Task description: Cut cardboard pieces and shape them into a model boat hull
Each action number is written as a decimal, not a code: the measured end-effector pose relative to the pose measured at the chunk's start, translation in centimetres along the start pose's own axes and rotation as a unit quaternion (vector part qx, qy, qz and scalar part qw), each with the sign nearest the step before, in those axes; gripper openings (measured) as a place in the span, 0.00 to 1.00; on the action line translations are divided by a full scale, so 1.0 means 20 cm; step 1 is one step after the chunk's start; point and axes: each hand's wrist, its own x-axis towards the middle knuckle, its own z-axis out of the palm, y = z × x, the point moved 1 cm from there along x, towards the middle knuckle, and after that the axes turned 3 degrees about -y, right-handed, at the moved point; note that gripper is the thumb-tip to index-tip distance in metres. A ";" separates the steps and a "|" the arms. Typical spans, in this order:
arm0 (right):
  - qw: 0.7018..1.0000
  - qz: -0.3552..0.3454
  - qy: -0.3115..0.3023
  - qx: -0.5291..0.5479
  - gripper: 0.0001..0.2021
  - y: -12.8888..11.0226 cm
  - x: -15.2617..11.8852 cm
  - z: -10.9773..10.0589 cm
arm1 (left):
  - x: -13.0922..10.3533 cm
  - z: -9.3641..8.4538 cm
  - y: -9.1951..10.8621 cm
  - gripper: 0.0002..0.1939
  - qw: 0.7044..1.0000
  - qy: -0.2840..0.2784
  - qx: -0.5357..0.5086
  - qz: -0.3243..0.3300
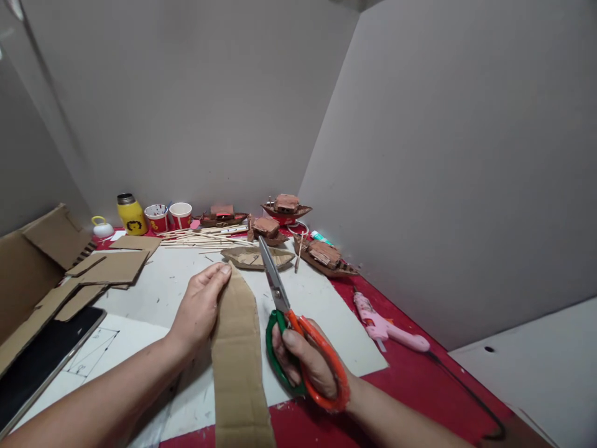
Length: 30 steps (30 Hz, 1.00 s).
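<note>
My left hand (198, 305) pinches the upper left edge of a long cardboard strip (237, 361), which runs down to the bottom edge of the view and has a tapered top end. My right hand (310, 358) is wrapped round the handles of a pair of scissors (278, 292), one green and one orange. The blades are together and point up and slightly left, just right of the strip, not touching it. Behind the blades lies an open cardboard boat hull (254, 257).
Brown model boats (326, 255) and thin sticks (200, 238) lie at the back, near paper cups (181, 216) and a yellow bottle (131, 218). A pink glue gun (392, 330) with a cord is at right. Cardboard pieces (112, 267) and a black tablet-like object (51, 354) are at left.
</note>
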 end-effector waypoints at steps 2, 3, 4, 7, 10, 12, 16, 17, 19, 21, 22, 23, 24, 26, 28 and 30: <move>0.999 0.014 0.005 0.043 0.22 0.00 -0.01 0.02 | -0.01 0.02 -0.02 0.14 1.000 -0.006 0.001 -0.011; 0.999 0.022 0.008 0.047 0.21 -0.01 -0.02 0.03 | -0.02 0.03 -0.03 0.14 1.000 -0.013 0.002 -0.018; 0.999 0.024 0.011 0.042 0.19 -0.01 -0.02 0.04 | -0.03 0.04 -0.04 0.13 0.999 -0.022 0.004 -0.024; 1.000 0.003 0.005 0.026 0.12 -0.05 -0.03 0.05 | -0.06 0.07 -0.04 0.13 0.999 -0.043 0.019 -0.018; 0.999 -0.036 0.018 0.022 0.09 -0.07 -0.03 0.03 | -0.08 0.09 -0.03 0.16 0.998 -0.056 0.032 -0.002; 0.997 -0.065 0.034 0.017 0.07 -0.07 -0.03 0.00 | -0.10 0.10 -0.03 0.16 0.996 -0.078 0.024 -0.028; 0.992 -0.106 0.040 0.048 0.09 -0.07 -0.02 -0.03 | -0.13 0.14 -0.07 0.18 0.983 -0.143 -0.019 -0.109; 0.991 -0.114 0.042 0.051 0.10 -0.08 -0.02 -0.04 | -0.14 0.15 -0.07 0.17 0.981 -0.150 -0.024 -0.120; 0.990 -0.124 0.045 0.045 0.10 -0.09 -0.02 -0.04 | -0.16 0.17 -0.08 0.15 0.981 -0.149 -0.027 -0.124; 0.991 -0.123 0.043 0.036 0.10 -0.10 -0.02 -0.03 | -0.17 0.17 -0.07 0.14 0.983 -0.140 -0.022 -0.113; 0.991 -0.119 0.041 0.034 0.11 -0.11 -0.02 -0.02 | -0.18 0.18 -0.06 0.13 0.985 -0.136 -0.017 -0.108; 0.992 -0.114 0.039 0.032 0.12 -0.11 -0.03 -0.02 | -0.19 0.17 -0.05 0.14 0.986 -0.133 -0.009 -0.104; 0.993 -0.111 0.035 0.030 0.13 -0.12 -0.03 -0.01 | -0.21 0.17 -0.04 0.15 0.986 -0.130 0.001 -0.103; 0.994 -0.100 0.032 0.021 0.13 -0.12 -0.04 0.00 | -0.24 0.16 -0.03 0.17 0.986 -0.124 0.030 -0.111; 0.996 -0.083 0.036 0.002 0.13 -0.12 -0.06 0.01 | -0.28 0.14 -0.03 0.19 0.985 -0.111 0.059 -0.118; 0.996 -0.073 0.044 -0.022 0.14 -0.12 -0.07 0.02 | -0.32 0.13 -0.03 0.20 0.986 -0.094 0.077 -0.113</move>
